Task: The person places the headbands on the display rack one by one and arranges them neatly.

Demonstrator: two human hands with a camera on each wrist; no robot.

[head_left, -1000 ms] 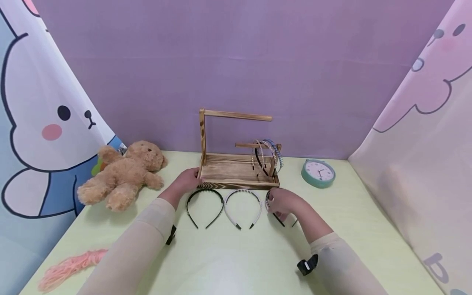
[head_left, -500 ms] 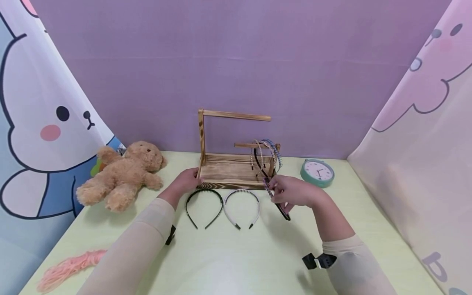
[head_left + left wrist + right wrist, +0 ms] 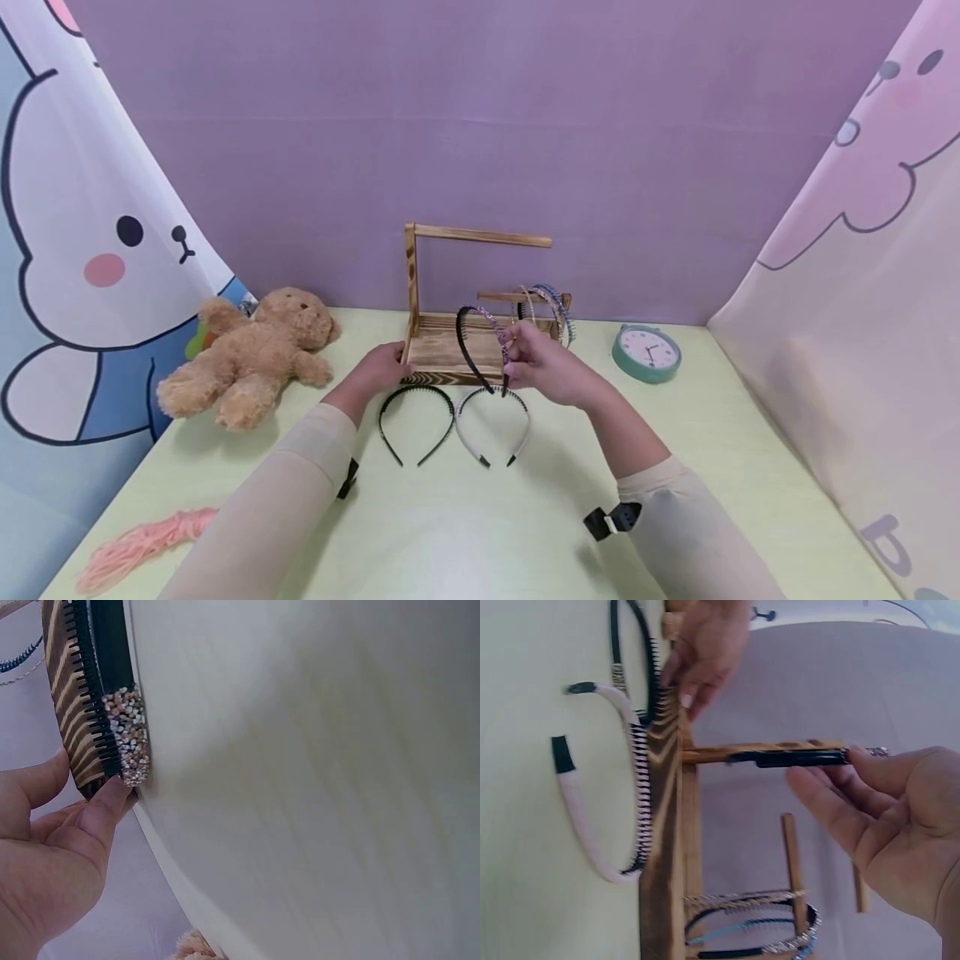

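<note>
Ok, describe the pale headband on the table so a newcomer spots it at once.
Find the wooden rack at the back of the table. In front lies a black headband; right of it, the pale headband stands out by its whitish band with black tips.

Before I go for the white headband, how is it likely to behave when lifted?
The white headband is probably light, its band being slim. It looks springy rather than floppy, since it holds an open curve on the table. The dark teeth inside that curve may snag on whatever they brush.
</note>
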